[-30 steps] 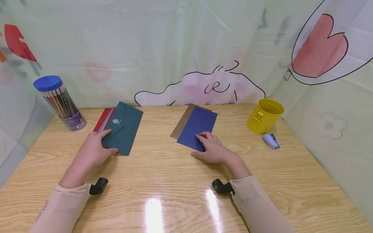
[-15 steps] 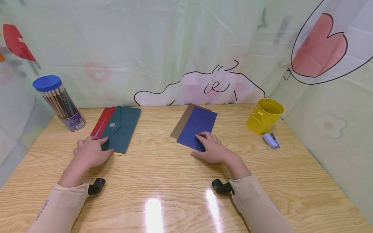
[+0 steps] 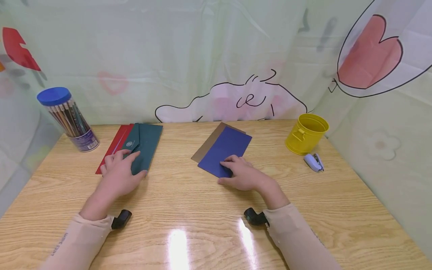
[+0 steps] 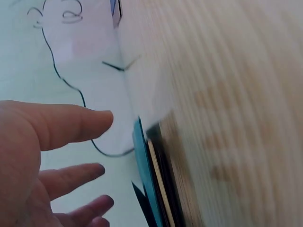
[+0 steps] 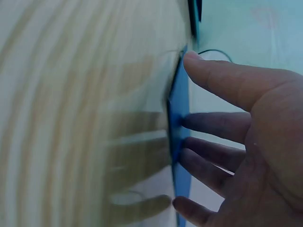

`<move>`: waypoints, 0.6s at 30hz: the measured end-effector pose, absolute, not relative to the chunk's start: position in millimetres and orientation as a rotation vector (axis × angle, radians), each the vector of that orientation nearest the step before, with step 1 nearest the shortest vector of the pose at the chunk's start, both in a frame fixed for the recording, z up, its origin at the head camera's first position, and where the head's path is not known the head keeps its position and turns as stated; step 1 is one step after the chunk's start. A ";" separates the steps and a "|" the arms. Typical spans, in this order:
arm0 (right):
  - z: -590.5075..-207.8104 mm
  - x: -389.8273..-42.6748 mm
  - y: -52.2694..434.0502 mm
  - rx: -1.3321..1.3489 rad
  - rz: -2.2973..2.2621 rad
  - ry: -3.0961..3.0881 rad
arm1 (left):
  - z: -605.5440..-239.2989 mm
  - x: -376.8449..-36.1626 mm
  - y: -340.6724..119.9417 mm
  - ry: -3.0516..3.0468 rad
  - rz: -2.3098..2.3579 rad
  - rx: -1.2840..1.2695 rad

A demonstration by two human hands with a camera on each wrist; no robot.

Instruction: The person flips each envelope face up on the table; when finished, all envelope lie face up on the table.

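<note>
The fingers of the left hand (image 3: 119, 174) are laid nearly straight on the near end of the dark green envelope (image 3: 143, 144), nothing being gripped. This envelope is stacked on a red one (image 3: 113, 146), just right of the pencil tub (image 3: 67, 118). The right hand (image 3: 241, 174) is spread flat, fingertips pressed on the blue envelope (image 3: 224, 150), which is laid over a brown one (image 3: 206, 144), well right of the tub.

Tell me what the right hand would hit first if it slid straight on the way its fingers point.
The right hand already rests on the blue envelope; sliding on, probably the backdrop sheet behind the table edge.
</note>
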State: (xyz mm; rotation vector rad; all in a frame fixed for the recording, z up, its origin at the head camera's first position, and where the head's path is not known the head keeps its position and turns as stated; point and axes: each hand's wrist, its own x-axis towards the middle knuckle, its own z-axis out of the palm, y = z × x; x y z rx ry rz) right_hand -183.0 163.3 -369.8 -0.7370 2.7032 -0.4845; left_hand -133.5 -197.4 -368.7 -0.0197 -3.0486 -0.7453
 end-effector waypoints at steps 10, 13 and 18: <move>-363.4 -179.4 158.0 -0.787 -0.604 2.743 | -372.3 -128.9 -178.3 -3.015 -0.766 -0.207; -368.1 -184.1 163.0 -0.676 -0.578 2.854 | -374.4 -129.2 -175.9 -3.012 -0.773 -0.254; -373.3 -190.5 171.1 -0.476 -0.525 2.915 | -375.2 -128.6 -172.6 -2.996 -0.777 -0.321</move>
